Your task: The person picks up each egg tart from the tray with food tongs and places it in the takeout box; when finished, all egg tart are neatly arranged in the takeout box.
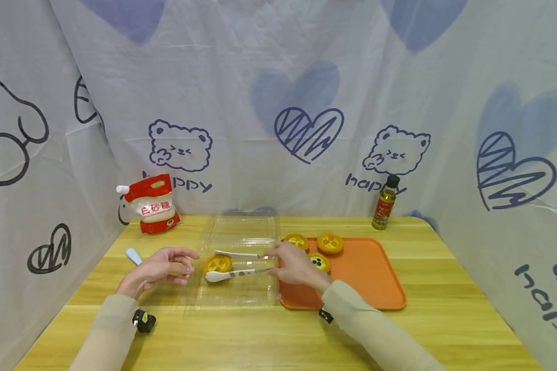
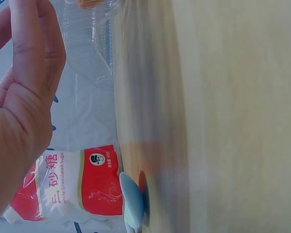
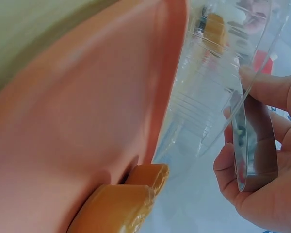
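Observation:
A clear plastic container [image 1: 241, 288] lies open on the table's middle with one yellow egg tart [image 1: 217, 264] inside. My right hand [image 1: 278, 262] grips metal tongs [image 1: 241, 254] by their hinge end; the two white-tipped arms lie on either side of that tart. In the right wrist view the fingers wrap the tongs [image 3: 254, 141] beside the container [image 3: 208, 97]. My left hand [image 1: 187, 262] hovers at the container's left edge, fingers relaxed and holding nothing, as the left hand [image 2: 24, 97] also shows in its wrist view. Three more tarts [image 1: 330, 242] sit on the orange tray [image 1: 366, 278].
A red and white sugar bag [image 1: 153, 203] stands at the back left, a small oil bottle [image 1: 385, 202] at the back right. A pale blue object [image 1: 133, 255] lies on the table left of my left hand. Printed cloth walls the table on three sides.

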Motion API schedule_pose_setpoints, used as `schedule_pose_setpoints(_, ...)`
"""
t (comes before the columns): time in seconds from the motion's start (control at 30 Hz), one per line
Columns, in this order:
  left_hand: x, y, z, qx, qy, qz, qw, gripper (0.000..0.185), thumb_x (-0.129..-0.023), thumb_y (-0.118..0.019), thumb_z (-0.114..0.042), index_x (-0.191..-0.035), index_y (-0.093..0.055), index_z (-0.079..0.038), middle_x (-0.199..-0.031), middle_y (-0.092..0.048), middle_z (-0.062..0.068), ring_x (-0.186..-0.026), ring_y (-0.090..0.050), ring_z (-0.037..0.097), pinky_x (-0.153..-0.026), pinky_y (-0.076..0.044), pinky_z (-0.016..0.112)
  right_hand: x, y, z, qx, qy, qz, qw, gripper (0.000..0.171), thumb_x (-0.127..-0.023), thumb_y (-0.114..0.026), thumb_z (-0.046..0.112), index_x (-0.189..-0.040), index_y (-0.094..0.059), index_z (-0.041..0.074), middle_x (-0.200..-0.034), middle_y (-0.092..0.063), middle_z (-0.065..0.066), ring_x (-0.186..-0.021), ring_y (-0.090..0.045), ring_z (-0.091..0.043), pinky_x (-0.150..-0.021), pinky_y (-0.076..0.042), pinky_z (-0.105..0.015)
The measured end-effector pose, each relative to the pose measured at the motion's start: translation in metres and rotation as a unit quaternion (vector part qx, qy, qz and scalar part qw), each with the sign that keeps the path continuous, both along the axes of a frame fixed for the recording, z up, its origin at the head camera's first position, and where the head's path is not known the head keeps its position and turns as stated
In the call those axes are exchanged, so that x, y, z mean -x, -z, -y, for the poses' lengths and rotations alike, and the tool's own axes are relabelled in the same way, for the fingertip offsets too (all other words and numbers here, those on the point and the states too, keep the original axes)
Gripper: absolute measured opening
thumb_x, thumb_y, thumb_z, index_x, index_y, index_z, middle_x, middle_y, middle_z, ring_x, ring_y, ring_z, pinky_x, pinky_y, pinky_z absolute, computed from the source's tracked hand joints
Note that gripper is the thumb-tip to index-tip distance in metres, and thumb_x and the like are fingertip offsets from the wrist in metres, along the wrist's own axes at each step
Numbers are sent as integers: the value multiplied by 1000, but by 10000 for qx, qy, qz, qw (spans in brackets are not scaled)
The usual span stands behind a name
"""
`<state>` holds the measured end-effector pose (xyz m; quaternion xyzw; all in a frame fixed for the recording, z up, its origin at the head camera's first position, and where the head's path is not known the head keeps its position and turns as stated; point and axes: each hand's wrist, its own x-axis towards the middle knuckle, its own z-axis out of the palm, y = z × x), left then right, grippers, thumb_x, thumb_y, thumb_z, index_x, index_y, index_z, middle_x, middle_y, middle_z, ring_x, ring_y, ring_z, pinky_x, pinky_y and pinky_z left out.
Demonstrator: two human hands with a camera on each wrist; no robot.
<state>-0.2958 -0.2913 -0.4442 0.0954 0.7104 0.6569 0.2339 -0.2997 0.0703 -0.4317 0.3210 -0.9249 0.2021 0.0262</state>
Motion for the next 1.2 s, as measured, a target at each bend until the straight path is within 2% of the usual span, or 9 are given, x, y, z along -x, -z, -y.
schedule_pose_setpoints(0.2,-1,-1,1,-19,24,-21,10000,53,-82,-63,-1,-127,-36,12,-94,-57,15,-77,-61,25,-73,-54,44,2,-1,5,0,-62,107,9999,43,-79,-69,27,-120,-59,20,-112,-55,0,-93,-48,-11,-70,-45,-26)
schedule_pose_setpoints(0.4,-1,-2,0,-1,13,-26,10000,53,-82,-62,0,-127,-35,12,-95,-56,18,-77,-61,24,-73,-54,43,3,-4,4,-29,-176,116,9998,46,-79,-70,27,-122,-58,19,-110,-55,-2,-85,-47,-11,-66,-44,-25)
schedule_pose_setpoints(0.53,-2,-3,0,-6,20,-14,10000,54,-82,-62,0,-127,-35,13,-96,-56,20,-77,-61,24,-72,-55,42,0,-5,0,-90,-78,146,9998,47,-80,-69,30,-124,-56,19,-119,-52,0,-98,-49,-14,-78,-47,-30)
schedule_pose_setpoints(0.63,-2,-3,-1,-4,28,-16,10000,54,-82,-63,0,-127,-34,13,-96,-56,21,-76,-61,24,-72,-54,42,-2,-6,-3,-129,6,159,9998,48,-81,-68,32,-125,-55,21,-125,-49,0,-110,-47,-17,-90,-45,-36)
schedule_pose_setpoints(0.73,-2,-3,-1,5,21,-26,10000,54,-82,-63,0,-127,-35,13,-96,-56,21,-76,-61,24,-72,-54,43,-4,-7,-6,-101,57,136,9998,48,-81,-68,32,-126,-54,21,-124,-50,1,-111,-47,-18,-91,-44,-37)
schedule_pose_setpoints(0.83,-2,-3,-1,6,9,-24,10000,54,-82,-63,-1,-127,-35,12,-96,-56,20,-76,-61,24,-73,-54,43,-4,-7,-8,-19,33,104,9999,47,-81,-68,29,-125,-55,20,-118,-53,1,-102,-50,-18,-81,-47,-32)
schedule_pose_setpoints(0.97,-2,-3,-1,5,-8,-20,10000,54,-82,-63,-1,-127,-35,12,-94,-57,16,-77,-61,25,-73,-54,43,-4,-6,-8,56,24,92,9999,46,-81,-68,26,-124,-56,19,-110,-54,1,-93,-51,-19,-69,-45,-25)
schedule_pose_setpoints(1.2,-2,-3,-1,24,4,-16,10000,54,-82,-63,-1,-127,-35,12,-93,-57,14,-76,-61,24,-73,-54,43,-2,-2,-5,18,159,101,9998,45,-81,-67,28,-124,-56,22,-109,-54,1,-88,-50,-17,-65,-42,-22)
